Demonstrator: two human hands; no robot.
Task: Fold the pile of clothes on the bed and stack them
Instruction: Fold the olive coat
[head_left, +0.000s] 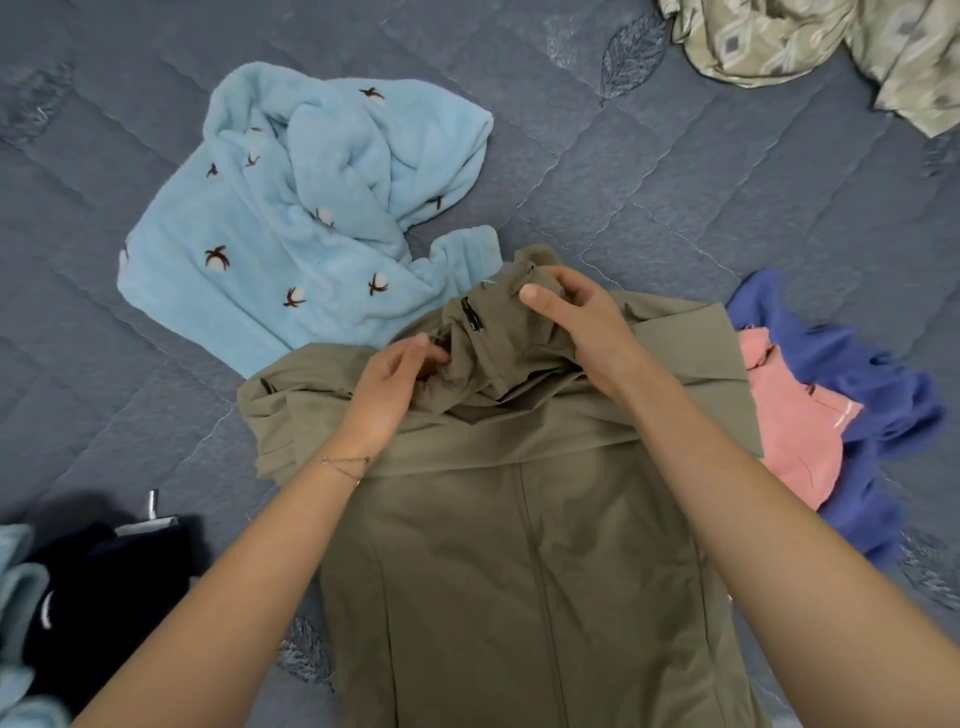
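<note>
An olive-green jacket (519, 545) lies spread on the bed in front of me, its sleeves folded across the body and its collar and hood bunched at the far end. My left hand (389, 384) pinches the bunched fabric near a small black zip. My right hand (576, 317) grips the top of the collar fabric, thumb on top. A light blue fleece garment (291, 218) with small brown motifs lies crumpled beyond the jacket on the left. A pink garment (784, 421) on a blue one (852, 374) lies to the right.
The grey quilted bedspread (649, 171) covers the bed. A patterned beige cloth (810, 41) sits at the far right corner. Dark navy clothes (109, 582) and pale blue fabric (15, 597) lie at the near left.
</note>
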